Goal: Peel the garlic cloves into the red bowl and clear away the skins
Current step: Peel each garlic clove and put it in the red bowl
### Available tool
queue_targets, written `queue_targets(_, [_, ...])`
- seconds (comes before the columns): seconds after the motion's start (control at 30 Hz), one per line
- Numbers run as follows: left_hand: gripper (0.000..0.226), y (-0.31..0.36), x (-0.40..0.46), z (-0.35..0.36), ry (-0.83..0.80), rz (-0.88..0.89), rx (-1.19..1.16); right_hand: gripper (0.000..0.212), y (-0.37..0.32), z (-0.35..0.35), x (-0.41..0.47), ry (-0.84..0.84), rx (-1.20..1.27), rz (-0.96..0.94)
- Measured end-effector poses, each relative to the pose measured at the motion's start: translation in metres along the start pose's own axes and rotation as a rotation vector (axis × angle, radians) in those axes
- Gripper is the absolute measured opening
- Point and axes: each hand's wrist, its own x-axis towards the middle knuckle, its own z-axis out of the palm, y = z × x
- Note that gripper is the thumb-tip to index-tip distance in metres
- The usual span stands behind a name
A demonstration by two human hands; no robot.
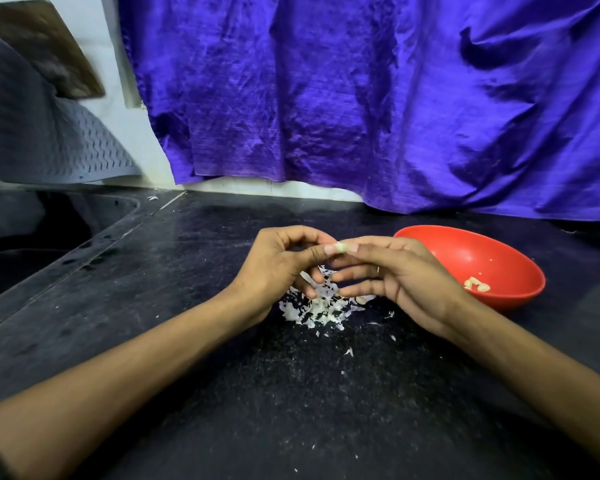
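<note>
Both hands meet just above the heap of papery skins (pixel 321 306) on the dark worktop (pixel 194 271), so whatever flakes off should drop onto the same pile. The left hand (pixel 278 268) and right hand (pixel 392 268) each have a closed grip on one small garlic clove (pixel 340 247), pinched between thumbs and fingertips, probably to work the skin loose. The red bowl (pixel 499 252) sits just beside the right hand, a few peeled cloves (pixel 477 284) already inside, a short reach away.
</note>
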Motion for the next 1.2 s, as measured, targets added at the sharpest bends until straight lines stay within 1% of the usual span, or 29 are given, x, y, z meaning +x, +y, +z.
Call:
queue_targets(0.07, [0.005,0.0007,0.0000,0.0000,-0.005,0.009,0.018,0.029,0.0000,0.0006,0.0000,0.003,0.025,-0.003])
queue_targets(0.23, [0.008,0.0010,-0.0011,0.0020,-0.045,-0.014,0.024,0.032,0.0021,-0.0010,0.0008,0.034,0.049,0.018])
queue_targets(0.37, [0.011,0.0009,-0.0024,0.0024,-0.051,-0.059,-0.070,0.030,0.0011,0.0002,-0.0007,0.046,0.092,0.035])
queue_targets(0.57, [0.024,0.0053,0.0003,0.0010,-0.029,-0.163,-0.254,0.024,-0.0010,0.0039,-0.0021,0.048,0.137,0.052])
queue_targets(0.7, [0.028,0.0074,0.0008,0.0006,-0.062,-0.196,-0.284,0.022,-0.0004,0.0046,-0.0022,0.049,0.139,0.027])
queue_targets(0.8, [0.031,0.0080,0.0011,0.0011,-0.082,-0.222,-0.307,0.020,0.0008,0.0052,-0.0022,0.057,0.093,-0.029])
queue_targets(0.9, [0.030,0.0070,0.0004,0.0027,-0.065,-0.244,-0.346,0.020,0.0018,0.0064,-0.0020,0.091,-0.017,-0.118])
queue_targets(0.97, [0.032,0.0064,-0.0007,0.0039,-0.042,-0.230,-0.330,0.019,0.0024,0.0075,-0.0020,0.115,-0.117,-0.183])
queue_targets(1.1, [0.036,0.0056,-0.0023,0.0079,-0.027,-0.168,-0.246,0.012,0.0052,0.0050,-0.0045,0.189,-0.516,-0.416])
queue_targets(1.2, [0.037,0.0065,-0.0018,0.0079,-0.008,-0.116,-0.225,0.008,0.0063,-0.0012,-0.0042,0.208,-0.791,-0.594])
